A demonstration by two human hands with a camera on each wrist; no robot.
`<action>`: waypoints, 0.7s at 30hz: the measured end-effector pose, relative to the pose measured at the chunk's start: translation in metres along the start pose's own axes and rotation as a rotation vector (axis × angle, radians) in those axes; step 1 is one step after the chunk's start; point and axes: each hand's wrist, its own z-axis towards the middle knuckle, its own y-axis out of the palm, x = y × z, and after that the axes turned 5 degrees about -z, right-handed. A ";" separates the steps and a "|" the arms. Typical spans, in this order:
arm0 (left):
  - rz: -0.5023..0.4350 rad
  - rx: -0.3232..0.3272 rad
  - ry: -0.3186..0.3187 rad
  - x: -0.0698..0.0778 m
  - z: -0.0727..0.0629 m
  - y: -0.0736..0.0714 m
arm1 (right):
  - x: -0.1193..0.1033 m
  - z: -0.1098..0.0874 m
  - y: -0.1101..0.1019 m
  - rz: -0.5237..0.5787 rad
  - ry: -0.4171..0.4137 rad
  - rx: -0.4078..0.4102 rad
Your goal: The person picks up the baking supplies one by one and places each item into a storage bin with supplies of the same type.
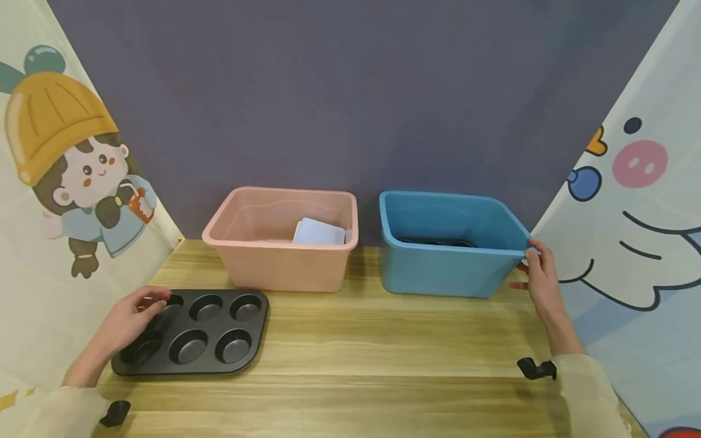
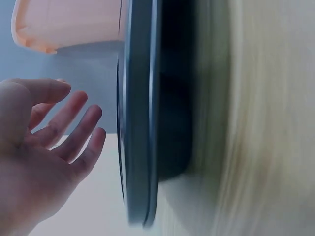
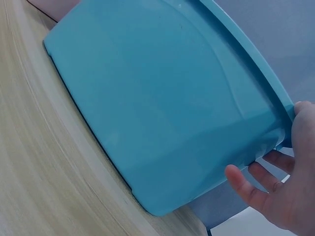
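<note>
A dark muffin tin (image 1: 226,325) with several round cups lies on the table at the left. Over its left side, my left hand (image 1: 131,316) hovers with loosely bent fingers; the left wrist view shows a gap between the fingertips (image 2: 98,135) and the tin's rim (image 2: 140,113). On the right, my right hand (image 1: 542,277) grips the near right corner of a blue plastic bin (image 1: 438,271), thumb over the rim and fingers beneath it. Dark round-edged shapes (image 1: 435,242) lie inside that bin, mostly hidden by its front wall.
A pink bin (image 1: 285,267) stands left of the blue one, with a pale bluish-white flat object (image 1: 319,232) inside. Behind both bins rises a dark grey backdrop (image 1: 350,97). Cartoon-printed cloths flank the wooden table (image 1: 378,347) on both sides.
</note>
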 end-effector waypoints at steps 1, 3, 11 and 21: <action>0.004 0.001 0.003 -0.002 -0.002 -0.002 | 0.000 0.001 0.000 0.004 0.004 0.002; 0.013 0.004 0.002 -0.006 -0.005 -0.005 | 0.000 0.002 0.000 0.011 0.009 0.006; -0.018 0.030 0.021 -0.023 -0.014 -0.010 | -0.002 0.001 0.000 0.004 0.014 0.009; 0.013 -0.184 -0.098 -0.027 -0.013 -0.021 | -0.001 0.000 -0.001 0.001 0.010 0.007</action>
